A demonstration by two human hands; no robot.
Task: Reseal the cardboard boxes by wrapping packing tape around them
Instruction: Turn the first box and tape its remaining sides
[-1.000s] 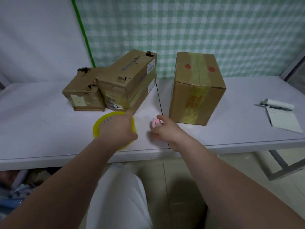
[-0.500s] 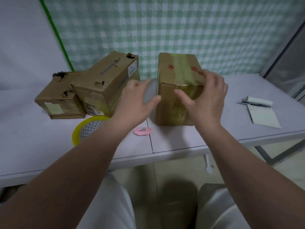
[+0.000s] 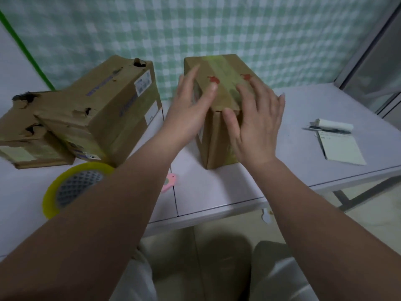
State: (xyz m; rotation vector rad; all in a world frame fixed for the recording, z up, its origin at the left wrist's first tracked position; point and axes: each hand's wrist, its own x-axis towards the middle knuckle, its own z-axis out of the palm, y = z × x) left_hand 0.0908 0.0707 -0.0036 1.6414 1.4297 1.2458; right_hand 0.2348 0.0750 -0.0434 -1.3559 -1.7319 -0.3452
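Both bare forearms reach forward from the lower corners of the view and converge ahead. The left forearm (image 3: 112,209) runs up and to the right; the left hand (image 3: 189,114) stands on edge, palm turned to the right, fingers (image 3: 192,77) straight and close together, thumb stretched out over the top edge of the box (image 3: 219,137); motion blur hides whether the palm touches its side. The right forearm (image 3: 312,213) runs up and to the left; the right hand (image 3: 257,124) lies palm down on the box's top, fingers straight and spread, thumb pointing along the near upper edge; neither hand curls round anything.
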